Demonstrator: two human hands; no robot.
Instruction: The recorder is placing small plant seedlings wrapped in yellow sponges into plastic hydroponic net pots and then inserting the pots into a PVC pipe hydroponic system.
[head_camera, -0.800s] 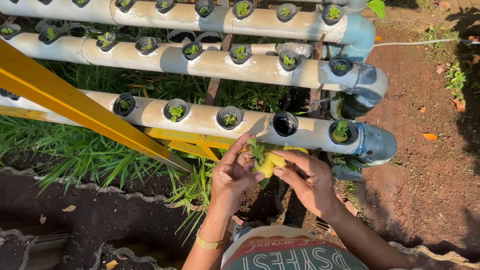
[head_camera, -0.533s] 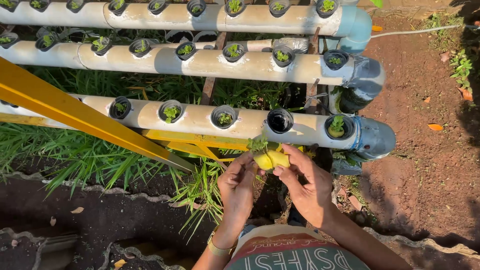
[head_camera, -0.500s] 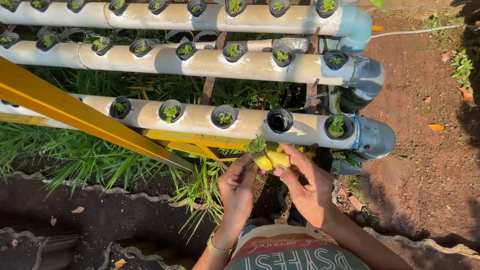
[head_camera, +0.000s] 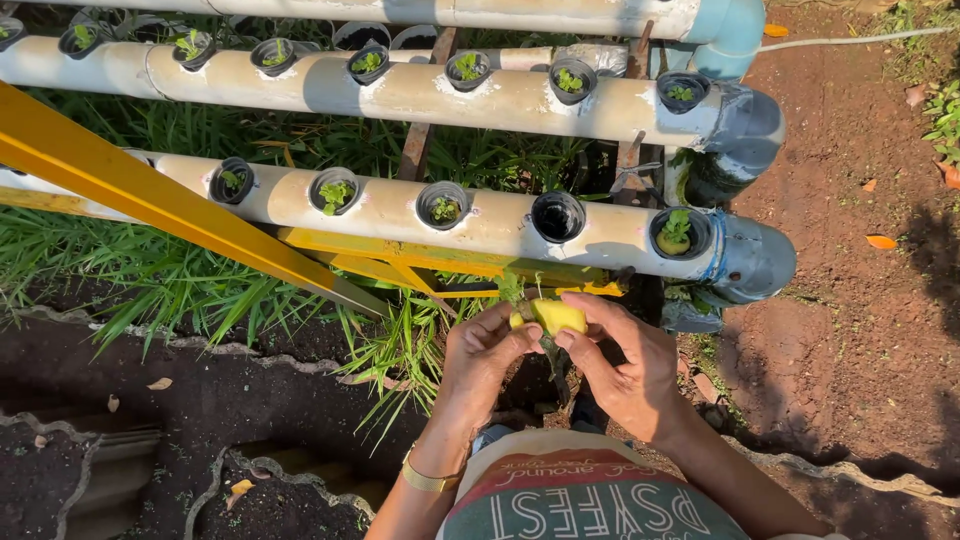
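Both hands share one grip on a small yellow sponge cube (head_camera: 553, 316): the left hand (head_camera: 482, 362) pinches it from the left with thumb and fingertips pressed to its side, and the right hand (head_camera: 628, 365) pinches it from the right, fingers curled over its top edge. A thin green seedling (head_camera: 512, 290) sticks out of the cube on its far side, and dark roots hang below it between the two hands. The cube is held in the air just near of the closest white pipe (head_camera: 500, 222), below and a little left of an empty black net cup (head_camera: 558, 216). Other cups along that pipe hold small green plants. A yellow metal bar (head_camera: 150, 195) slants across the left of the scene, above grass (head_camera: 150, 290) and dark soil (head_camera: 200, 390).
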